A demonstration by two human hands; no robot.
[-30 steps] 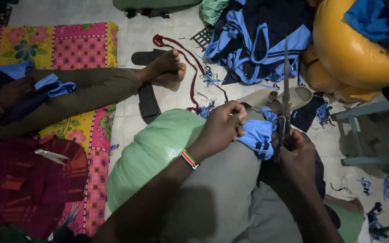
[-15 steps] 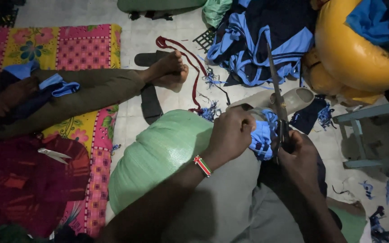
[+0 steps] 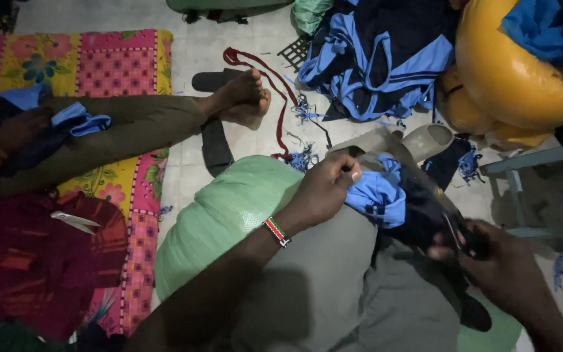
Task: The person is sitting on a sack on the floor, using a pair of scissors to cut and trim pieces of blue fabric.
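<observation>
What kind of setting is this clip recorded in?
Probably a home floor used as an informal sewing or cloth-cutting spot. A tiled floor littered with fabric scraps, a bright patterned mat, and a heap of blue garments. The left hand holds blue cloth; the right hand works scissors.

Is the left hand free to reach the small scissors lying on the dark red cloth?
Probably not as things stand: the left hand is pinching the blue cloth, and the scissors lie well off to the left.
</observation>
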